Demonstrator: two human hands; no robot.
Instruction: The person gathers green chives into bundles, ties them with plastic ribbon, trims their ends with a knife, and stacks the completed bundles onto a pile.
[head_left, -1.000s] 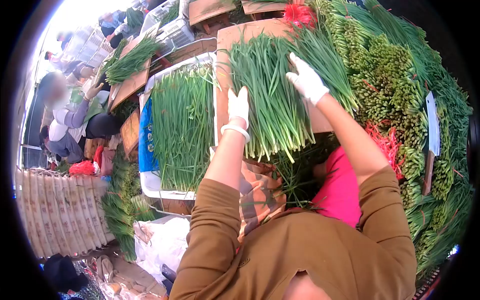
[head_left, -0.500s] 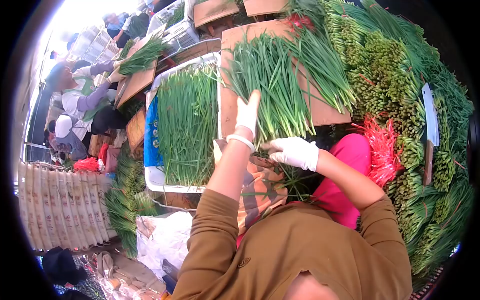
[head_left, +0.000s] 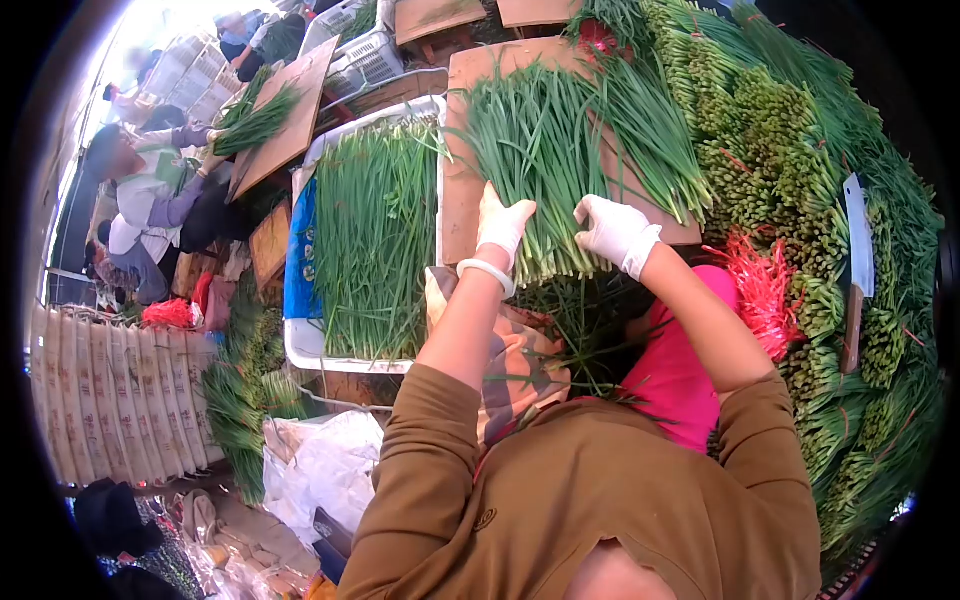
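A wide sheaf of garlic chives lies on a brown board, green tips away from me and pale stem ends towards me. My left hand, in a white glove, presses on the sheaf's left edge near the stem ends, with the thumb over the stalks. On the right edge, my right hand, also gloved, has its fingers curled in against the stems. Both hands hold the sheaf from its sides. A smaller bunch of chives rests to its right on the same board.
Left of the board stands a white crate full of chives. A cleaver lies on stacked bundles at the right, near red plastic ties. A co-worker sits at another board on the far left.
My right hand has moved up from below the stem ends to the sheaf's right side. My left hand stays at the left edge. The co-worker's hands have shifted back from their chives.
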